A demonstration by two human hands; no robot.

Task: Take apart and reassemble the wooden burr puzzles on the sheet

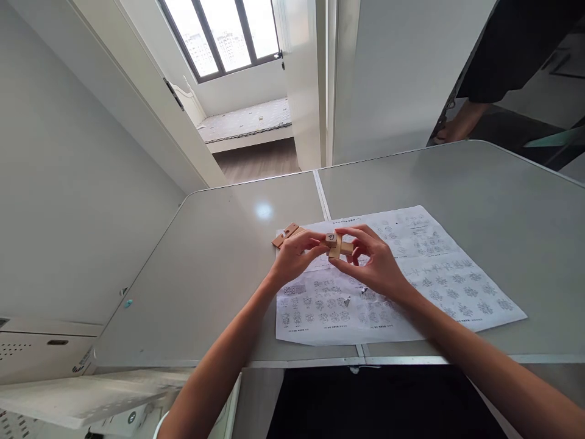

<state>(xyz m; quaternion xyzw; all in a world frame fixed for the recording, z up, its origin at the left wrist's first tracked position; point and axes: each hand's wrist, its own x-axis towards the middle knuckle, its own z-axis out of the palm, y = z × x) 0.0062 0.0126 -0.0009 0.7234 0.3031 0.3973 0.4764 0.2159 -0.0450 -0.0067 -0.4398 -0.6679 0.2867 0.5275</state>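
Both hands hold a small wooden block puzzle (336,247) made of crossed wooden pieces, one with a dark mark on its end. My left hand (299,253) pinches it from the left with thumb and fingers. From the right, my right hand (370,259) grips it between thumb and fingertips. Beneath the hands lies a large creased instruction sheet (439,262) printed with rows of small diagrams. Just beyond my left hand, notched reddish-brown wooden pieces (287,234) rest at the sheet's left edge, partly hidden by the hand.
The sheet lies on a grey folding table (219,274) with a metal seam down its middle. Small silvery scraps (364,290) sit on the paper. Past the table are a doorway, a bed (247,122) and a window. At the far right, a person's hand (452,131) shows.
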